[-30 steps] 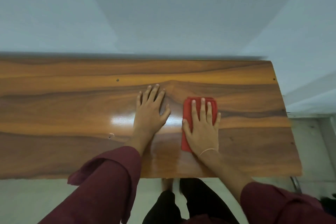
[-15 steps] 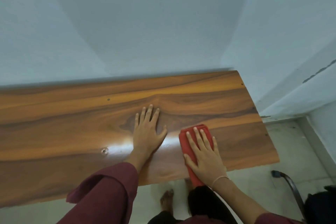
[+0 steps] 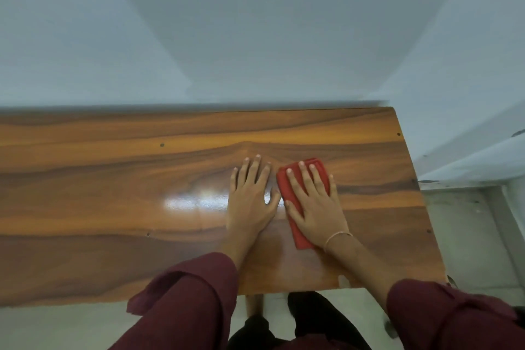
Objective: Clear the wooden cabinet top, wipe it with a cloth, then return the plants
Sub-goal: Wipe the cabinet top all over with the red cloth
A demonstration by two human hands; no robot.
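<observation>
The glossy wooden cabinet top (image 3: 113, 185) fills the width of the view, with nothing on it but my hands and a cloth. A folded red cloth (image 3: 284, 187) lies right of centre. My right hand (image 3: 315, 202) presses flat on the cloth, fingers spread, covering most of it. Just to its left my left hand (image 3: 251, 196) rests palm down on the bare wood, fingers apart, holding nothing. No plants are in view.
A pale blue wall (image 3: 255, 37) runs directly behind the cabinet and meets a side wall at the right. The cabinet's right edge (image 3: 417, 193) ends over a grey tiled floor (image 3: 468, 236). My legs and a foot show below the near edge.
My right hand has pushed the red cloth away from the near edge, further onto the top and closer to my left hand. The camera view also shifted.
</observation>
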